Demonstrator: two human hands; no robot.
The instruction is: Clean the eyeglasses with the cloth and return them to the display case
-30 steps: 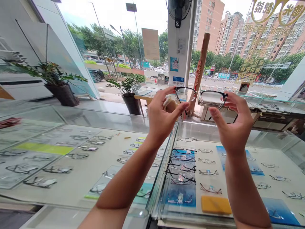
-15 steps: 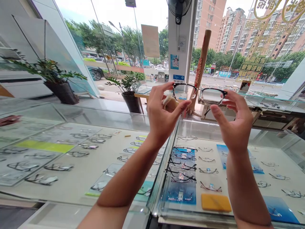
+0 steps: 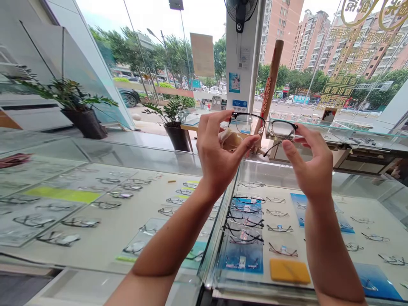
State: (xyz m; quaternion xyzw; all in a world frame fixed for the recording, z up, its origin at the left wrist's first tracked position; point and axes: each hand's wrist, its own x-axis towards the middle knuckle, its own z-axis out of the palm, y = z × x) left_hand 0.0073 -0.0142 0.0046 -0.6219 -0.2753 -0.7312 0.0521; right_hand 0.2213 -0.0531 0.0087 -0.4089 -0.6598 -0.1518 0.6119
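Note:
A pair of black-rimmed glasses (image 3: pixel 245 123) is held up in front of the window, above the display cases. My left hand (image 3: pixel 219 148) pinches its left end near the hinge, thumb pointing right below the lens. At the other end, the fingers of my right hand (image 3: pixel 310 157) are closed on the right hinge, thumb raised under it. One dark temple arm hangs down below the right lens. A light cloth-like thing (image 3: pixel 231 139) shows behind my left hand; whether the hand touches it I cannot tell.
Glass display cases (image 3: pixel 159 163) holding rows of spectacles span the front. A yellow case (image 3: pixel 289 271) lies in the right one. Potted plants (image 3: pixel 83 123), a wooden post (image 3: pixel 272 76) and a wall fan (image 3: pixel 240 12) stand beyond. Part of a hand (image 3: pixel 14 160) shows at the far left.
The glasses have turned slightly, and the temple arm below the right lens now shows more. My right hand has shifted a little left. The far-left hand has moved slightly right.

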